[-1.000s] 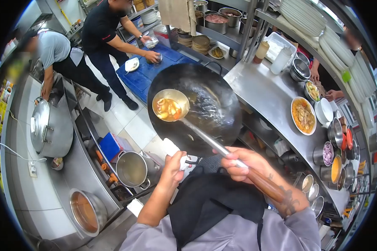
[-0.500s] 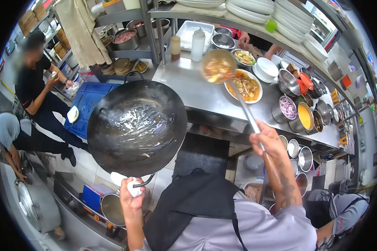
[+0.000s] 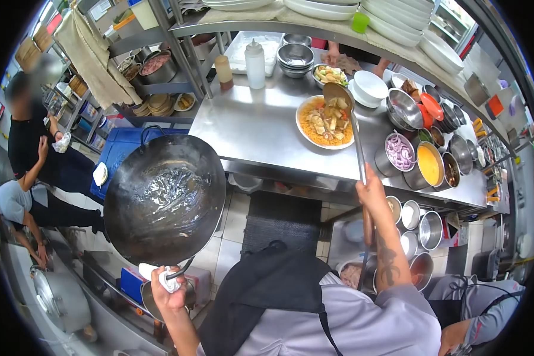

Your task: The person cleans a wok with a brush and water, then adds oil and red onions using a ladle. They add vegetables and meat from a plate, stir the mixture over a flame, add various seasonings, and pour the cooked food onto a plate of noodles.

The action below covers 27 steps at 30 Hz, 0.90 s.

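Left hand (image 3: 167, 292) holds wok (image 3: 165, 199); right hand (image 3: 371, 193) tips ladle (image 3: 337, 93) over plate (image 3: 301, 126).

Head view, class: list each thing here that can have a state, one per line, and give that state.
wok: emptied, only a glossy film inside, held off the counter
ladle: tipped over the plate
plate: on the counter, heaped with noodles and topping
left hand: shut on the wok handle through a white cloth
right hand: shut on the ladle's shaft
squeeze bottle: upright, capped
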{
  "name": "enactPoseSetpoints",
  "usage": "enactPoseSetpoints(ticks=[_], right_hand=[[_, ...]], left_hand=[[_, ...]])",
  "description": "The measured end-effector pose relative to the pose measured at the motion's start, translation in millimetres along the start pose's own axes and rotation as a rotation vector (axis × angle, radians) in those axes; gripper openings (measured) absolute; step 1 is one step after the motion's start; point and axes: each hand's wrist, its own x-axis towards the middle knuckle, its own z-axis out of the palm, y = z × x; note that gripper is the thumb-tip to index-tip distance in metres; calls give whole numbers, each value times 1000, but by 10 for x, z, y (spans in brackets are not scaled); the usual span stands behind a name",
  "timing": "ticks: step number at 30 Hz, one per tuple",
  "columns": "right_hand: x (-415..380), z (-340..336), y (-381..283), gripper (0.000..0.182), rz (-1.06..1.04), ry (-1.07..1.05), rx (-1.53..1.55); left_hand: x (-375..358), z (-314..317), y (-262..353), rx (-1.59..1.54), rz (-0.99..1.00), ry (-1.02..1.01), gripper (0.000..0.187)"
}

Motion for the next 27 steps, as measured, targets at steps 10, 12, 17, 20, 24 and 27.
enactPoseSetpoints(ticks=[10, 12, 17, 20, 24, 27], right_hand=[[-40, -326, 178, 62, -242, 43, -350], [-55, -450, 64, 64, -207, 18, -348], [-195, -821, -206, 62, -316, 61, -330], [-294, -826, -211, 61, -433, 187, -163], [-389, -536, -111, 63, -66, 23, -215], [-343, -365, 184, 64, -187, 15, -273]], left_hand=[[-79, 205, -198, -69, 7, -62, 9], [-78, 249, -224, -77, 4, -50, 9], [-85, 309, -301, -66, -3, -109, 10], [-103, 354, -331, -60, -43, -87, 11], [-99, 452, -417, -77, -75, -59, 11], [-126, 433, -414, -53, -99, -50, 10]])
